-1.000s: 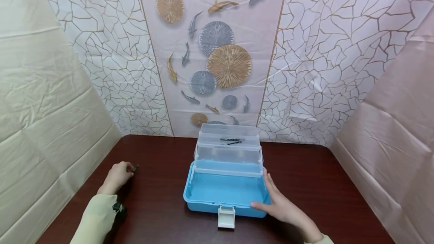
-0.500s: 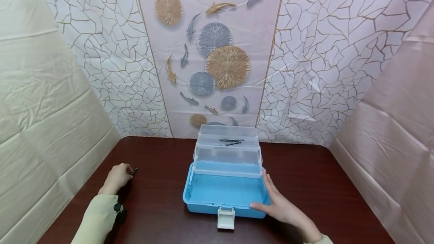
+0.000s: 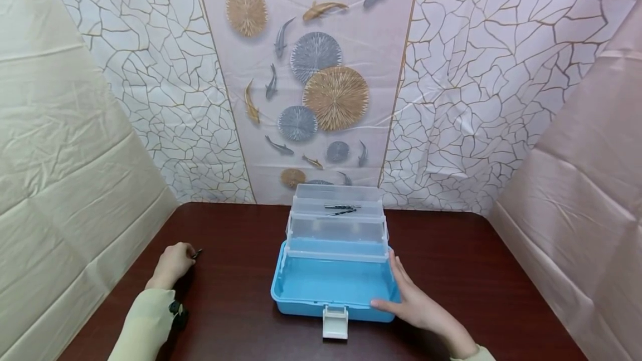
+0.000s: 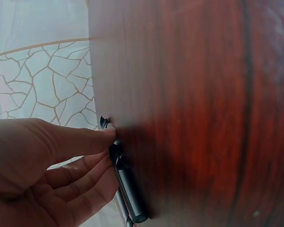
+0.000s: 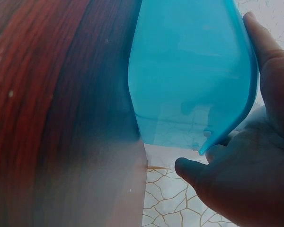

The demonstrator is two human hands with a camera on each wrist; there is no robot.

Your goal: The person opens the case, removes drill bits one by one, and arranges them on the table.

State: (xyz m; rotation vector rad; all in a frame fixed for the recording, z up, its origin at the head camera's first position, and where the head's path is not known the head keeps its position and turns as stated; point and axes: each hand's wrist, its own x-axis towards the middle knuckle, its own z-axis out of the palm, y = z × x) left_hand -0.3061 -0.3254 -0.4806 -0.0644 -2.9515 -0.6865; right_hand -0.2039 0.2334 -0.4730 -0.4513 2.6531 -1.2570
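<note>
My left hand (image 3: pixel 174 262) is low over the left side of the table. Its thumb and fingers pinch a dark twist drill bit (image 4: pixel 130 193), whose smooth round shank points down and right in the left wrist view. A thinner metal piece (image 4: pixel 123 208) shows partly behind it. My right hand (image 3: pixel 418 302) grips the right end of a blue toolbox (image 3: pixel 333 283), thumb over the front rim and fingers along the right side. The toolbox stands open, its clear trays (image 3: pixel 336 230) raised at the back. Two drill bits (image 3: pixel 343 206) lie in the upper tray.
The white latch (image 3: pixel 335 322) hangs down at the toolbox's front. A dark red-brown wooden table (image 3: pixel 241 272) carries everything. Patterned cloth (image 3: pixel 451 127) closes off the back, and plain cloth (image 3: pixel 65 199) the left side.
The head view has shifted slightly. My left hand and its drill bit appear a touch lower than a second ago. My right hand and the toolbox keep their places.
</note>
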